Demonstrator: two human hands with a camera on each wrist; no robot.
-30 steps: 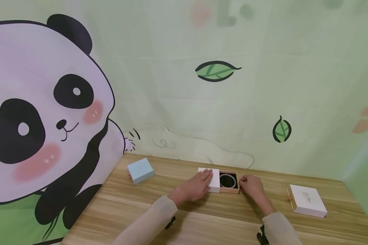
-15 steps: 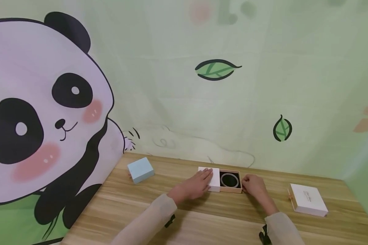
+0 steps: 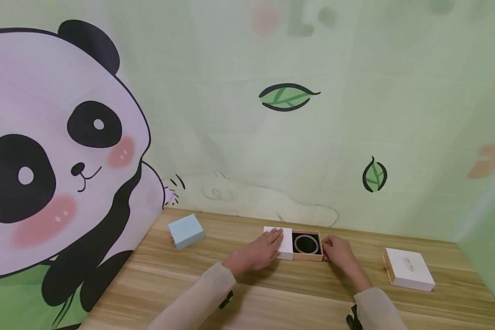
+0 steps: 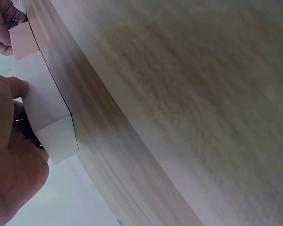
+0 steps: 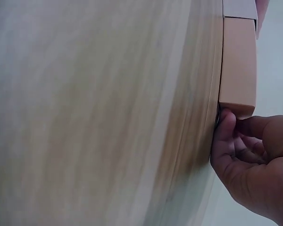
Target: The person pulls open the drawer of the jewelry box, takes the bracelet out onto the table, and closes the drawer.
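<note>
We see the orange drawer [image 3: 307,258] sticking out to the right of the white cover [image 3: 286,246], a pale ring [image 3: 306,253] inside. The left forearm [image 3: 202,295] slants in from the cover's near side, left hand [image 3: 257,252] across its top, thumb on its near wall, gripping it. Right of the cover, we've got the right hand [image 3: 337,251], fingers curled, pinching at the drawer's outer end.

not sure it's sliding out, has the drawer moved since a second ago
Yes, slightly right: in the head view, the drawer now ends nearer the right-hand box and shows more beyond the cover.
</note>
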